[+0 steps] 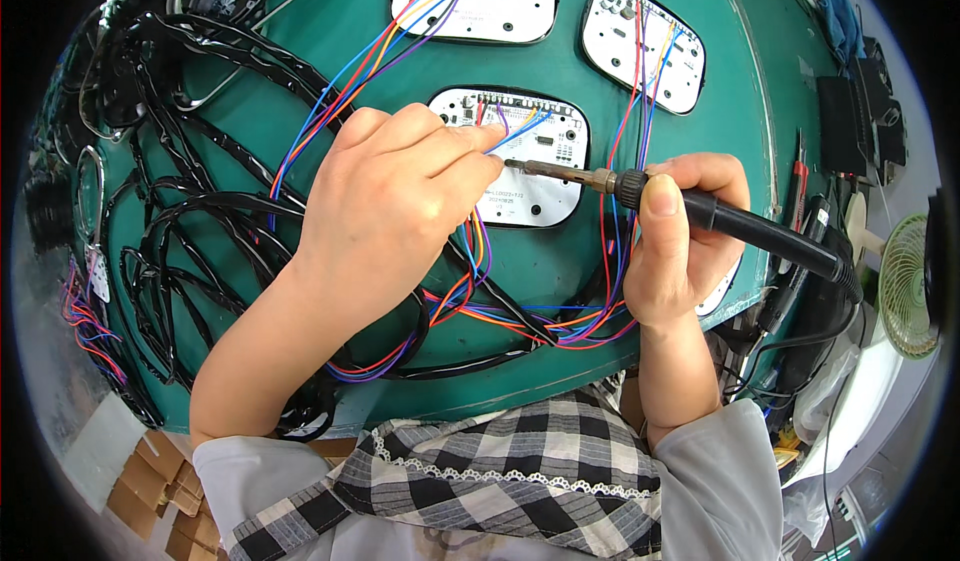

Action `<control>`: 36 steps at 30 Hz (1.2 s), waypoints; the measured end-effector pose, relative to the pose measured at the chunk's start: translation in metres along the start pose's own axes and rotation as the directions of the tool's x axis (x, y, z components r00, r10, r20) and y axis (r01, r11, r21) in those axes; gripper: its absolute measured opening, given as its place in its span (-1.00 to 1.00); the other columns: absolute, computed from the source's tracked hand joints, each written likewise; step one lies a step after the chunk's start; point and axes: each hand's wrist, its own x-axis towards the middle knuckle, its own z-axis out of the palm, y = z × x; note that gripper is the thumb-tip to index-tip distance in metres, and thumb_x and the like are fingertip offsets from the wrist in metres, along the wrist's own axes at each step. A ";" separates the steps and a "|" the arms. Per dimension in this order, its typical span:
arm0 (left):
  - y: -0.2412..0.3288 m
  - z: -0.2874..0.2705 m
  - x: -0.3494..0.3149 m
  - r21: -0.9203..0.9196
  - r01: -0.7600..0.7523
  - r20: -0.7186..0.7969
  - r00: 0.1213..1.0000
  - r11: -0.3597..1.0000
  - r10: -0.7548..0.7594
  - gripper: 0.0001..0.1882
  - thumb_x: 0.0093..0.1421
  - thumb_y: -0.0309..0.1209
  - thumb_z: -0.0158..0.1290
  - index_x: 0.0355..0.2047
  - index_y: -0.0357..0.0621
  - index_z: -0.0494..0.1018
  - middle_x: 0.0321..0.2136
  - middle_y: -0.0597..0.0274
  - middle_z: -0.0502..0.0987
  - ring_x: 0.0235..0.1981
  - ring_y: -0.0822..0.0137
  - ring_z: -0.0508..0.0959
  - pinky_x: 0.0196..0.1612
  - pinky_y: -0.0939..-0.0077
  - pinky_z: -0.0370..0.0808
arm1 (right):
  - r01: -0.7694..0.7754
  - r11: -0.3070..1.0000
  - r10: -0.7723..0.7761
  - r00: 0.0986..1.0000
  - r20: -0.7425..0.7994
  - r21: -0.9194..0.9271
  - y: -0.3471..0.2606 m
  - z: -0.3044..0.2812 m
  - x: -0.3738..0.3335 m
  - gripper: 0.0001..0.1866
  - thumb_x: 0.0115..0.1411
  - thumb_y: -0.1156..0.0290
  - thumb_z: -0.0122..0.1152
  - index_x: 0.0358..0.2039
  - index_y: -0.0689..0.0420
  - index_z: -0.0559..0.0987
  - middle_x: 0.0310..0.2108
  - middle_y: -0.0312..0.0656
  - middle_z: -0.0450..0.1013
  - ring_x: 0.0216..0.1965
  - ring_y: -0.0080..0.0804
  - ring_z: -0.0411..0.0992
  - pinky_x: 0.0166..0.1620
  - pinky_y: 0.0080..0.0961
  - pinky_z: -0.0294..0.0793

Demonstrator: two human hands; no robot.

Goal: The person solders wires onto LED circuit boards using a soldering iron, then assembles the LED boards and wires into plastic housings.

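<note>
My left hand (395, 196) pinches a thin blue wire (515, 131) over a white circuit board (540, 176) with a black rim, lying on a green work board (500, 291). My right hand (675, 246) grips the black handle of a soldering iron (700, 211). Its metal tip points left and reaches the fingertips of my left hand above the circuit board. Coloured wires run from the board's top edge row of contacts.
Two more white circuit boards (475, 1) (643, 46) lie farther back, wired with red, blue, orange and purple leads. Black cable looms (190, 221) cover the left of the green board. A small fan (905, 281) stands at right; cardboard boxes (150, 481) sit lower left.
</note>
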 end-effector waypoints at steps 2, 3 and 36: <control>0.000 0.001 0.000 0.005 -0.003 0.000 1.000 1.000 0.003 -0.88 -0.08 -0.48 0.08 -0.46 -0.10 0.52 -0.26 0.36 0.59 -0.32 0.43 0.48 -0.29 0.52 0.31 | -0.012 1.000 0.012 1.000 -0.004 -0.001 -0.002 0.001 0.000 -0.83 0.19 0.40 0.15 -0.36 0.22 0.39 -0.50 -0.31 0.36 -0.56 -0.75 0.15 -0.48 -0.77 0.12; 0.000 0.001 0.000 0.012 -0.006 0.000 1.000 1.000 0.006 -0.88 -0.08 -0.48 0.08 -0.46 -0.10 0.52 -0.26 0.36 0.59 -0.33 0.43 0.48 -0.29 0.52 0.31 | -0.023 1.000 0.023 1.000 -0.007 -0.001 -0.003 0.001 -0.001 -0.82 0.19 0.40 0.15 -0.36 0.22 0.39 -0.50 -0.32 0.36 -0.57 -0.75 0.15 -0.48 -0.77 0.12; 0.011 0.003 0.008 0.060 -0.012 0.007 1.000 0.998 0.011 -0.81 -0.15 -0.56 0.11 -0.45 -0.10 0.58 -0.28 0.38 0.62 -0.40 0.40 0.50 -0.33 0.53 0.33 | 0.007 0.999 0.000 0.988 -0.153 0.049 0.014 -0.044 -0.007 -0.81 0.16 0.44 0.15 -0.30 0.26 0.38 -0.43 -0.18 0.36 -0.48 -0.56 0.33 -0.35 -0.70 0.37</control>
